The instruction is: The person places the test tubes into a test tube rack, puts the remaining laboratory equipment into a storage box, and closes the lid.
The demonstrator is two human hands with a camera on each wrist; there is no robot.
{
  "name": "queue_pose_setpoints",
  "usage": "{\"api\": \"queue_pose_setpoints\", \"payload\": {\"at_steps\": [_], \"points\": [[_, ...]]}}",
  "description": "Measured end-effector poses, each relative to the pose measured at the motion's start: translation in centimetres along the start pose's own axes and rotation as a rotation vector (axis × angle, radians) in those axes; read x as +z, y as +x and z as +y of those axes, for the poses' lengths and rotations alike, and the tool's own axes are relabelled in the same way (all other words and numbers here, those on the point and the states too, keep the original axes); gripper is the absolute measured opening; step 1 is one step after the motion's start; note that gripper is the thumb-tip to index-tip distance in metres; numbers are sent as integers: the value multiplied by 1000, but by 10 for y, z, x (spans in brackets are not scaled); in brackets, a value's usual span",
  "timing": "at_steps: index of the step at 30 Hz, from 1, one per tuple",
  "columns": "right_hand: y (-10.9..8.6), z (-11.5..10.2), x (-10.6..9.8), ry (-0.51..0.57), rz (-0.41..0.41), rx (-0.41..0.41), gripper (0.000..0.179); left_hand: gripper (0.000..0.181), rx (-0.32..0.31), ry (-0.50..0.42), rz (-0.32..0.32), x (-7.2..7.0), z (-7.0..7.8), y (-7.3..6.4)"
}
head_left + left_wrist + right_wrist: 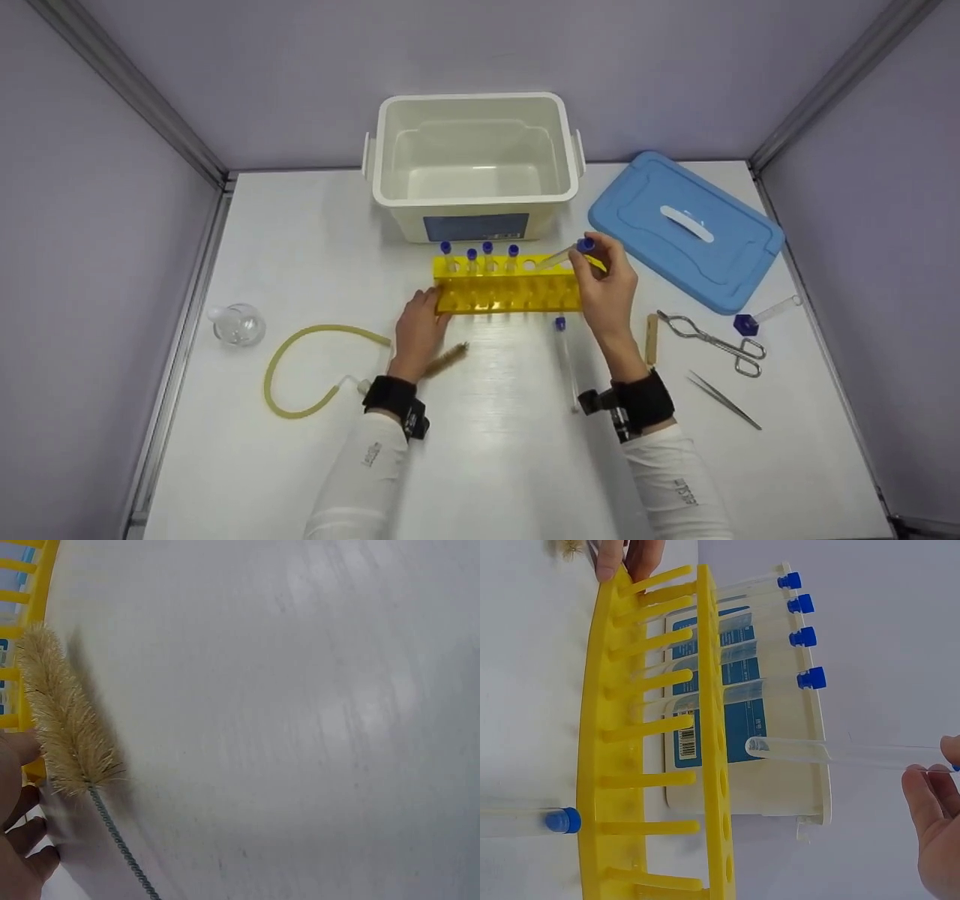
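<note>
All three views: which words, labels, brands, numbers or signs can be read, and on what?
No text is legible.
Left sleeve: dark lettering, too blurred.
Right sleeve: dark lettering, too blurred.
Blue label on the white bin: print and a barcode, too small.
Yellow rack, held test tube: none visible.

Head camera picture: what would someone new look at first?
Probably the bright yellow test tube rack in the middle, with four blue-capped test tubes standing in it. The right hand pinches another tube, tilted, over the rack, while the left hand holds the rack's left end. Next, the big blue lid lying right of the open white storage box.
</note>
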State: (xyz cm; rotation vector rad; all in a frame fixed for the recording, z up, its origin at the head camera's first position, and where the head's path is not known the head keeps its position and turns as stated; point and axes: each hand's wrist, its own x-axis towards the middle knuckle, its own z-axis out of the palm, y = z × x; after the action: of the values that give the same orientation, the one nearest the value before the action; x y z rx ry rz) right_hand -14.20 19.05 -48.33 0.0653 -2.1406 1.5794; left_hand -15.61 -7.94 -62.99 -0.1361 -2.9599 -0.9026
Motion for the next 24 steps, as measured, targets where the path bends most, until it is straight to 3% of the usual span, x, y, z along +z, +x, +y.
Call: {"api": "queue_pose_setpoints", "payload": {"at_steps": [7,24], "points": [[10,1,7,-2,-7,-4,31,48,25,8,22,-2,1,0],[16,17,26,-86,-169,68,32,50,-6,-16,-4,-3,3,0]]}}
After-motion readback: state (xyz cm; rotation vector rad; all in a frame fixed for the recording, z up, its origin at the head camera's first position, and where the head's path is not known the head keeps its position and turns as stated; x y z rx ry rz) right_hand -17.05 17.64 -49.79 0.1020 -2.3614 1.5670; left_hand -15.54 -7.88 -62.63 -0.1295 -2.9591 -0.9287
